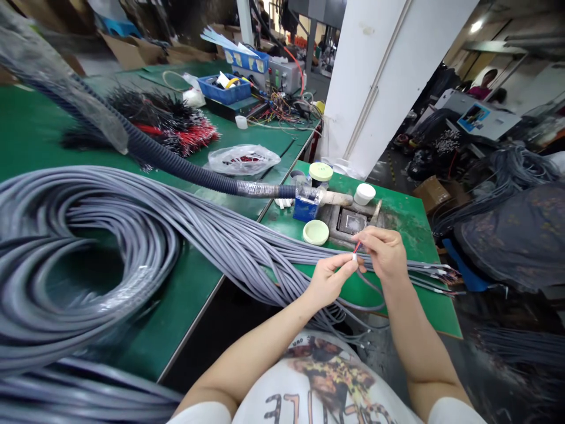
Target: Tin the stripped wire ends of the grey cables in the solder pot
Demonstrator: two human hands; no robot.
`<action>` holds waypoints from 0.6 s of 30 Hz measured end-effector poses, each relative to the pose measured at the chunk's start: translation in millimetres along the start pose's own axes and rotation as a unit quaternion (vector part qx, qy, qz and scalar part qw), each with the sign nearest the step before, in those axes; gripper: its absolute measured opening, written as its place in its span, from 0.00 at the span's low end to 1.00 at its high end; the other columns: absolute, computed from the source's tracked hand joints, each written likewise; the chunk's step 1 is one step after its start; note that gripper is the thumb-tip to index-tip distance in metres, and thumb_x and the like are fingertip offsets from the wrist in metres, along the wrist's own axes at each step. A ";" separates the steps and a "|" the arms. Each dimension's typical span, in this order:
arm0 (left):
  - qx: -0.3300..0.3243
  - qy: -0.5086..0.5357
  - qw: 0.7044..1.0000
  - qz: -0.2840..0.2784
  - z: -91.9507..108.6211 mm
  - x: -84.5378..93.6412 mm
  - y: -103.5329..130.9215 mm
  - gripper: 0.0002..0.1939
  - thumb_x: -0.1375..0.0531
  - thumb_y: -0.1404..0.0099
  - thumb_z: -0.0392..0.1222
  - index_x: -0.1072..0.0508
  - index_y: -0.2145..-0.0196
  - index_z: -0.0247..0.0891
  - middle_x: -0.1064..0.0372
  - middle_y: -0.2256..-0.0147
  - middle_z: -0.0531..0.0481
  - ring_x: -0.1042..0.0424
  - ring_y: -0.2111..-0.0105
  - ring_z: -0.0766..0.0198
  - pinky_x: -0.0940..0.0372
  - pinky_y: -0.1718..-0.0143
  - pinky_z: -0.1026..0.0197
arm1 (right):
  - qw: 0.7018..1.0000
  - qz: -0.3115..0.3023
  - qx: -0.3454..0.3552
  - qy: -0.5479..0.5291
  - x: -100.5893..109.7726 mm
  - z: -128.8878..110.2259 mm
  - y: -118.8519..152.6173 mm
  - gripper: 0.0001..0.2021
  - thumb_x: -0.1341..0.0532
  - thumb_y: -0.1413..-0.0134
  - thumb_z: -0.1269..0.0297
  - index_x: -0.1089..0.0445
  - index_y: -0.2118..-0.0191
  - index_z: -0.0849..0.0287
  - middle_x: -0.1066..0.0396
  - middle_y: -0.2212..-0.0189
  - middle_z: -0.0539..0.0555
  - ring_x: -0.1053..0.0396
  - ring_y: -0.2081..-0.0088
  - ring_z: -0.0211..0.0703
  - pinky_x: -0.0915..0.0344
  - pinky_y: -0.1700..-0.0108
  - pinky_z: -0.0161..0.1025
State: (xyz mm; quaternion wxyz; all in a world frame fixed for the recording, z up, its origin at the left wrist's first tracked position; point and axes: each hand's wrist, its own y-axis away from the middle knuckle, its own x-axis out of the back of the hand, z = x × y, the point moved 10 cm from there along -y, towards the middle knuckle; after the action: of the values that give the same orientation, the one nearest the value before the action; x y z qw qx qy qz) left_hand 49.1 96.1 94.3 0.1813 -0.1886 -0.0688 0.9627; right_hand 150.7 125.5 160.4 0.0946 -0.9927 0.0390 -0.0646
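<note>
Between the thumb and finger of my left hand (pixel 329 281) is a grey cable's end, pinched at its white band (pixel 354 257). Thin red and dark wires (pixel 358 247) fan out of that end, and my right hand (pixel 385 250) closes its fingertips on them. The wire tips are partly hidden by the fingers. Just beyond my hands sits a soot-stained metal pot (pixel 353 222) with a flat silvery surface, which looks like a solder pot. A thick bundle of grey cables (pixel 247 250) passes beneath my hands, its stripped ends (pixel 441 272) lying to the right.
A corrugated hose (pixel 176 160) slants down to a nozzle beside the pot. Near it stand a blue box (pixel 305 208), a pale green dish (pixel 316 232) and a white tub (pixel 364 193). Coiled cable (pixel 145 288) covers the left table. A white pillar (pixel 375 70) rises behind.
</note>
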 end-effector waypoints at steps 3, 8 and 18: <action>-0.002 0.001 1.000 -0.002 4.7 -1.9 -3.3 0.17 0.42 0.36 0.50 0.21 0.62 0.34 0.23 0.69 0.46 0.27 0.66 0.59 0.34 0.58 0.58 | 0.999 0.023 -0.001 -0.031 4.3 3.7 -1.9 0.06 0.36 0.55 0.64 0.22 0.76 0.57 0.39 0.85 0.48 0.47 0.80 0.33 0.51 0.78 0.34; 0.024 0.028 0.999 -0.016 -6.6 -5.9 5.5 0.16 0.41 0.37 0.50 0.22 0.65 0.34 0.23 0.70 0.46 0.27 0.67 0.60 0.35 0.58 0.59 | 0.988 0.104 0.058 -0.094 44.4 -9.4 -9.1 0.07 0.38 0.53 0.63 0.25 0.77 0.56 0.42 0.85 0.47 0.49 0.81 0.33 0.44 0.75 0.36; 0.057 0.103 0.993 0.000 -30.6 7.6 17.7 0.15 0.42 0.35 0.48 0.23 0.63 0.33 0.24 0.69 0.46 0.29 0.65 0.62 0.37 0.55 0.59 | 0.964 -0.133 0.018 0.229 -10.0 -4.7 8.7 0.08 0.33 0.54 0.60 0.21 0.69 0.59 0.29 0.78 0.51 0.37 0.77 0.36 0.43 0.76 0.34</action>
State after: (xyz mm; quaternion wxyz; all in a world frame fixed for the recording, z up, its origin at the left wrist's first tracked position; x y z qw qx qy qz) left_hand 48.7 84.5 60.0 0.1979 -0.2764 0.0054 0.9404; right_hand 139.6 117.0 162.1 0.0915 -0.9456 -0.0740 -0.3032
